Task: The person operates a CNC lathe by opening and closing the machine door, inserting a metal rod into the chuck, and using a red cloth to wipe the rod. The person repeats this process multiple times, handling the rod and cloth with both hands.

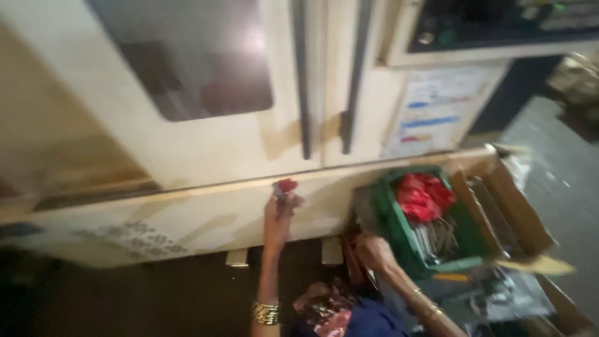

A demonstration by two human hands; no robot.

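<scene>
Left hand raised, pinching small red piece against cream machine front; right hand low beside green crate, grasp hidden; best keep pinch firm, wrist steady

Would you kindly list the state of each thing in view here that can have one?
Machine doors: shut, handles side by side.
Green crate: open, holding red pieces and grey metal parts.
Cardboard box: flaps open.
Left hand: raised, gripping a small red piece.
Right hand: at the crate's near corner; grip unclear.
</scene>
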